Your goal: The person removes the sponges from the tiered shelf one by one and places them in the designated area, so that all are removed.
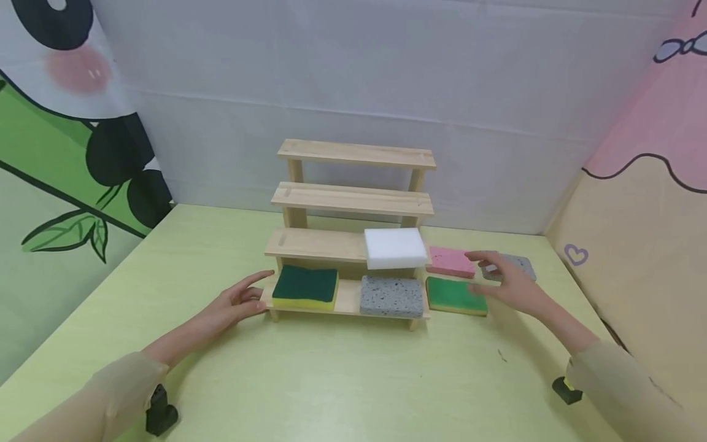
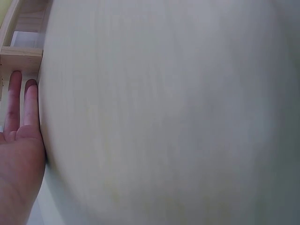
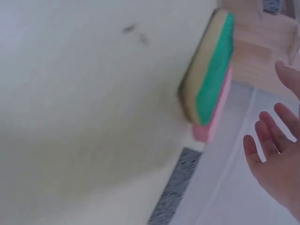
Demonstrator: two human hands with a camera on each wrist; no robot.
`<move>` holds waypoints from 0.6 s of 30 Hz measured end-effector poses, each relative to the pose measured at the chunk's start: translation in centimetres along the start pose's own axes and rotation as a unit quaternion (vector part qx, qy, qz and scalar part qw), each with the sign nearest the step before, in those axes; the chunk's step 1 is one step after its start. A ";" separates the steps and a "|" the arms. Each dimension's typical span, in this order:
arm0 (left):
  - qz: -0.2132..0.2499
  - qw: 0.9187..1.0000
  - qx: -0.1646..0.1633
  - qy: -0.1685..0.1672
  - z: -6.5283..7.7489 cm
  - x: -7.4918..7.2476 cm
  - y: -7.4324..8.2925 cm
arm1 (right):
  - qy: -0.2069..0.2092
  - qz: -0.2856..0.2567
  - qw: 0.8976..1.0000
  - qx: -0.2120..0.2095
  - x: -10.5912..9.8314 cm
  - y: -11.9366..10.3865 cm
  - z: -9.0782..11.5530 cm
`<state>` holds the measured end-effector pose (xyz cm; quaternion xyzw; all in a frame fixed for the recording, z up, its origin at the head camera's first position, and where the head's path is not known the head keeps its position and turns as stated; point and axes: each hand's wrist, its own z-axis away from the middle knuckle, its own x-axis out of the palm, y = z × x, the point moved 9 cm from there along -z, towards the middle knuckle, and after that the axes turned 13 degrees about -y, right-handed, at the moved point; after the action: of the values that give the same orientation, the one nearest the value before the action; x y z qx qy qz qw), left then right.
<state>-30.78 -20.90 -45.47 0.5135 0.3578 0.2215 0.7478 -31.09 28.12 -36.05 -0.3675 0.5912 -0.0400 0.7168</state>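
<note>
My left hand (image 1: 234,305) is at the left end of the lowest step of a wooden tiered shelf (image 1: 353,202), fingertips right at the board's edge. On that step sit a dark green and yellow sponge (image 1: 305,286) at left and a grey speckled sponge (image 1: 391,296) at right. One step up, a white sponge (image 1: 394,248) lies at the right end. My right hand (image 1: 510,283) hovers over the table right of the shelf, fingers spread, holding nothing. Below it lies a green sponge (image 3: 218,70) with a pale yellow underside.
Behind the green sponge, a pink sponge (image 1: 451,261) lies beside the shelf. A second grey sponge (image 1: 519,266) rests farther right, partly behind my right hand. White cloth (image 1: 353,73) hangs at the back, with printed panels on both sides of the table (image 1: 331,380).
</note>
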 end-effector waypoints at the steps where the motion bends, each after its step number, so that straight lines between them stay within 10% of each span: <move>1: 0.001 1.000 -0.004 0.002 0.0 0.0 -0.1 | 0.006 0.003 1.000 -0.006 -0.3 -0.6 -0.3; 18: -0.001 1.000 0.015 -0.009 0.0 0.1 0.4 | 0.021 -0.046 0.995 -0.091 -0.2 -7.9 -4.3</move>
<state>-30.67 -20.72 -45.13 0.5261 0.3549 0.2102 0.7437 -31.96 20.44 -31.47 -0.4574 0.5898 -0.0267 0.6650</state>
